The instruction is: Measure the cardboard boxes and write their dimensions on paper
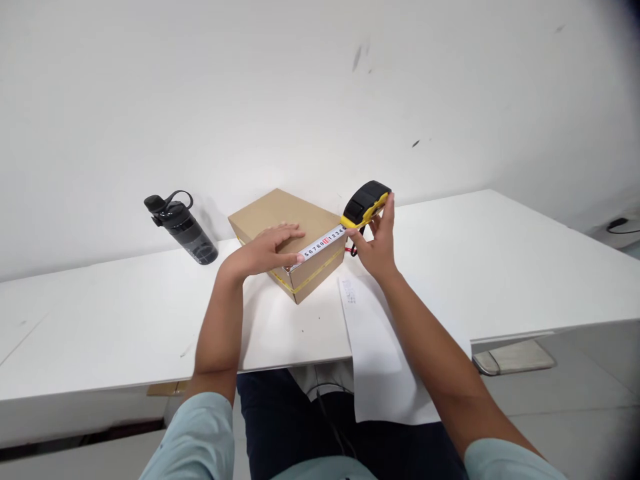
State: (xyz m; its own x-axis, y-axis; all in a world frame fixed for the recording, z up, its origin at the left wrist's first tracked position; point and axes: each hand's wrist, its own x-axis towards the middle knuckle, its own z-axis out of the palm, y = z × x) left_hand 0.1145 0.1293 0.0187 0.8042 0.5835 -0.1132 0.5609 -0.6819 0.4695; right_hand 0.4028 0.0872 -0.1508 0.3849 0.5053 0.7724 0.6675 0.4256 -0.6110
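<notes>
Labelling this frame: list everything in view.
table: 1, white, centre
box: 1, brown, on table
tape measure: 1, black/yellow, at box edge
bottle: 1, black, left of box
paper: 1+, white, over table edge
small item: 1, red, by box
wall: 1, white, behind
cable: 1, black, far right
flat item: 1, beige, below table
left hand: 1, bare, on box
right hand: 1, bare, on tape measure
sleeves: 2, pale blue, bottom
trousers: 1, dark, bottom

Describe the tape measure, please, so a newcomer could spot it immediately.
On the white table sits a brown cardboard box. At its right corner, the right hand holds the tape measure. Its black-and-yellow case and numbered white blade set it apart from the box and dark bottle.
</notes>
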